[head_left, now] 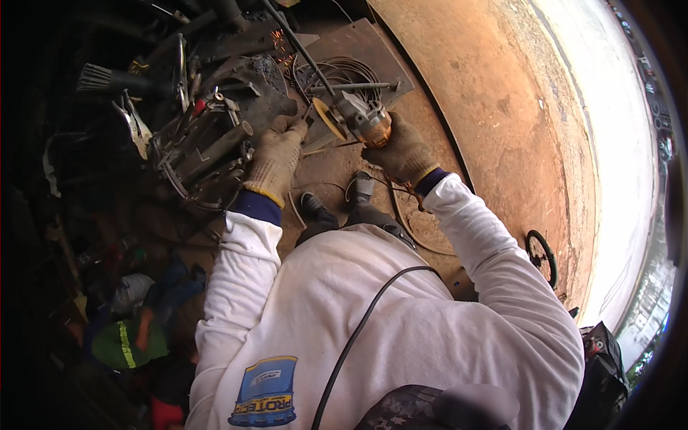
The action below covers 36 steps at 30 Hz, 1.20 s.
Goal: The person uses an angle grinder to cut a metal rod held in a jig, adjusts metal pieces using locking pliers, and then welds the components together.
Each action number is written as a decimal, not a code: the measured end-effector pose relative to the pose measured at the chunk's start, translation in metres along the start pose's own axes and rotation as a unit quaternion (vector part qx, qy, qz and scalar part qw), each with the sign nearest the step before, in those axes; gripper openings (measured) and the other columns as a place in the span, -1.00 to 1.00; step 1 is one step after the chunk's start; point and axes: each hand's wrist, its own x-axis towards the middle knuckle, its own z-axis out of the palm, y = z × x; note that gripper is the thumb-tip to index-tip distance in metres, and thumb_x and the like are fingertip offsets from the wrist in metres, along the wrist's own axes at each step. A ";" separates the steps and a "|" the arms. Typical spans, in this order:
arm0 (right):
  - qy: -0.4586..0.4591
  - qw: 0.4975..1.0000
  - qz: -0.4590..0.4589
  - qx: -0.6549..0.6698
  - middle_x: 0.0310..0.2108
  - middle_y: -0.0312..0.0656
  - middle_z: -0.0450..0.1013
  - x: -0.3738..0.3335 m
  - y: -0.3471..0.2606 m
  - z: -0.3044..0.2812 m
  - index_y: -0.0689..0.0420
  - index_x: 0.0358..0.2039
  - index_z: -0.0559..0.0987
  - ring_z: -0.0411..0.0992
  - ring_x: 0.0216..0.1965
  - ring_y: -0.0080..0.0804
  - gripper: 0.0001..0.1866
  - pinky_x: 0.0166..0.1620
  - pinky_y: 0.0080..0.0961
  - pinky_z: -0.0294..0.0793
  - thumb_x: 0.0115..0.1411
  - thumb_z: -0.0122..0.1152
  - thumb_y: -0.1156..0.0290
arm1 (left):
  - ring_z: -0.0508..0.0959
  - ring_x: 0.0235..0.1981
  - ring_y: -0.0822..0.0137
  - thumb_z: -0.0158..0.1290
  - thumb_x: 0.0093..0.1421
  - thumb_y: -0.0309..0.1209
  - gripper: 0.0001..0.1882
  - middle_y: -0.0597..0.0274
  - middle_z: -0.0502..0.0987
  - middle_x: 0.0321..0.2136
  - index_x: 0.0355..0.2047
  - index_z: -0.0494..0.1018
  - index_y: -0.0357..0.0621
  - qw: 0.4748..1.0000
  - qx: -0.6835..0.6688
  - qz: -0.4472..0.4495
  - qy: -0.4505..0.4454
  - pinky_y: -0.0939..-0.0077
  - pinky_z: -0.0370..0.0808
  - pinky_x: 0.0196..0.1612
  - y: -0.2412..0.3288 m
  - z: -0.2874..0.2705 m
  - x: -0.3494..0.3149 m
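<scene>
At upper centre, grinder (pixel 364 120) held by right hand (pixel 405 149); hold of left hand (pixel 276 158) unclear; sparks (pixel 279 41) thrown, grinding underway, remainder not shown.

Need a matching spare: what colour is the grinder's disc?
The disc is yellow, clearest in head view.

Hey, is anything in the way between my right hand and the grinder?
Only the knitted glove: your right hand is closed on the angle grinder, with nothing else visible between them.

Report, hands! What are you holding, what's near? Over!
Right hand: gripping angle grinder. Left hand: gloved, left of yellow disc, grip unclear. Coiled wire beyond grinder; orange sparks farther off.
</scene>
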 end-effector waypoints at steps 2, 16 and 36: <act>-0.005 1.000 0.008 0.008 -0.12 0.09 0.57 -0.002 -0.005 -0.003 0.23 0.09 0.46 0.56 -0.06 -0.02 -0.22 0.01 -0.23 0.53 -0.15 0.55 0.22 | 0.34 -0.65 0.59 0.13 0.32 -0.26 -0.80 0.44 0.45 -0.50 -0.16 0.54 -0.09 0.998 0.041 0.036 0.021 0.64 0.30 -0.62 -0.006 -0.001 0.004; 0.011 1.000 0.016 0.013 -0.13 0.09 0.58 -0.010 -0.003 -0.002 0.20 0.10 0.48 0.56 -0.06 0.01 -0.26 0.01 -0.21 0.52 -0.12 0.53 0.23 | 0.55 -0.45 0.26 0.10 0.29 -0.24 -0.75 0.14 0.58 -0.45 -0.19 0.58 -0.15 0.967 0.198 0.141 0.078 0.37 0.45 -0.34 -0.010 -0.003 0.000; -0.007 0.999 -0.016 -0.049 -0.11 0.11 0.57 -0.009 0.000 -0.013 0.24 0.11 0.44 0.56 -0.05 0.04 -0.21 0.01 -0.22 0.52 -0.14 0.54 0.20 | 0.58 -0.22 -0.10 0.12 0.24 -0.39 -0.88 -0.04 0.56 -0.29 -0.24 0.56 -0.09 0.807 0.444 0.371 0.120 0.09 0.54 -0.20 0.000 0.005 -0.019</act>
